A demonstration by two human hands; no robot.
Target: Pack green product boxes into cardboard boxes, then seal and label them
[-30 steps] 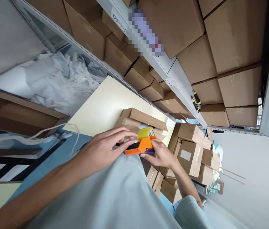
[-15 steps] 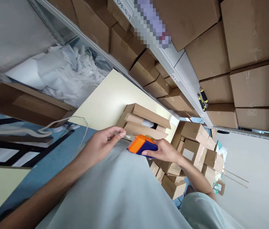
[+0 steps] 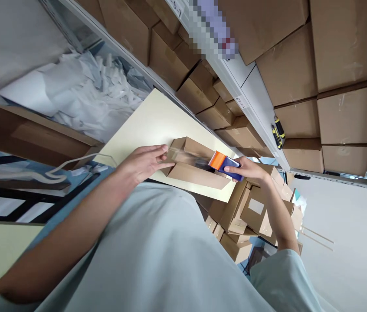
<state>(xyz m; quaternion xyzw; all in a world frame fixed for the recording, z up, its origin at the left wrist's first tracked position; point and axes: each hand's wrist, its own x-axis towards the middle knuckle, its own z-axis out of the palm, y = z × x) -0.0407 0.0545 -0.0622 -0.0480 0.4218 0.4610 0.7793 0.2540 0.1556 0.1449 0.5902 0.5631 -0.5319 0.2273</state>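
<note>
My right hand (image 3: 247, 169) is wrapped round an orange and dark-blue tape dispenser (image 3: 225, 164) above the right end of a cardboard box (image 3: 199, 175). From the dispenser a clear strip of tape (image 3: 186, 154) stretches leftward over the box to the fingertips of my left hand (image 3: 146, 162). The left fingers hold the strip's end, while the thumb lies at the box's left end. The box sits on a cream tabletop (image 3: 138, 125), its top partly open. Something dark inside shows blurred beneath the tape.
Shelves of cardboard boxes (image 3: 284, 69) run along the far side. Two yellow-black cutters (image 3: 277, 132) lie on the shelf edge (image 3: 248, 102). Crumpled white packing paper (image 3: 82, 95) fills the left, beside an open carton (image 3: 37, 136). More cartons (image 3: 255, 208) are stacked at right.
My hands have moved apart, the right one going up and rightward with the dispenser. A longer tape strip now spans between them over the box.
</note>
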